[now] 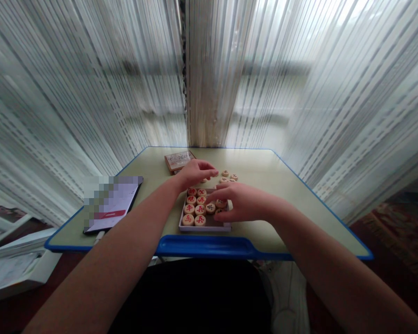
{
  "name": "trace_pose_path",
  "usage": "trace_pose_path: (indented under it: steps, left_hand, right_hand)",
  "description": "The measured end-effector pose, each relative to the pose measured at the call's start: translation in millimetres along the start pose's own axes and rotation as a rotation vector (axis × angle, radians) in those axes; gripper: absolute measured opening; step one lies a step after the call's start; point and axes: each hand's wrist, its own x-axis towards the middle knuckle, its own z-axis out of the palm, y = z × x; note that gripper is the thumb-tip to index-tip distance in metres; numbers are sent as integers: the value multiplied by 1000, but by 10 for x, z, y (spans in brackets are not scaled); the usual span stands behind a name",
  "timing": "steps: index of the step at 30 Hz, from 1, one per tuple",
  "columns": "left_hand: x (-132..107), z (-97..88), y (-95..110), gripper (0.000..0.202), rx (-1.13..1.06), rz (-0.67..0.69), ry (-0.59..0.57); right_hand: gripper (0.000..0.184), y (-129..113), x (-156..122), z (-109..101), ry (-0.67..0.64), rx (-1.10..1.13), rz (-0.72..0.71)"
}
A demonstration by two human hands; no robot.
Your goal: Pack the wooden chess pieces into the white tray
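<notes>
A shallow white box [185, 226] sits near the table's front edge with several round wooden chess pieces [194, 209] bearing red characters laid in rows. My right hand [242, 202] rests over the box's right side, fingers curled down onto the pieces there. My left hand [195, 172] reaches just beyond the box, fingers bent toward a few loose pieces [229, 176] on the table. Whether either hand pinches a piece is hidden.
The pale green table has a blue rim [209, 247]. A flat box lid [179, 161] lies at the back. A phone or tablet [111, 204] lies at the left. Sheer curtains [209, 74] hang behind. Books [10, 260] lie on the floor at left.
</notes>
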Motion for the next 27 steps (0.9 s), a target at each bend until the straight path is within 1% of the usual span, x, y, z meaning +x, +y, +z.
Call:
trace_pose_path:
  steps: [3, 5, 10, 19, 22, 27]
  left_hand:
    - [-7, -1, 14, 38, 13, -4, 6]
    - [-10, -1, 21, 38, 18, -5, 7]
    - [-3, 2, 16, 39, 29, 9, 10]
    - [13, -11, -19, 37, 28, 29, -18]
    - [6, -8, -7, 35, 30, 26, -13]
    - [-7, -16, -5, 32, 50, 16, -14]
  right_hand:
    - [24, -5, 24, 43, 16, -5, -47]
    - [21, -6, 40, 73, 29, -23, -41]
    - [23, -15, 73, 124, 94, -118, -11]
    - [19, -1, 124, 220, 94, -136, -6]
    - [18, -6, 101, 183, 102, -88, 8]
    - [19, 46, 3, 2, 76, 0, 46]
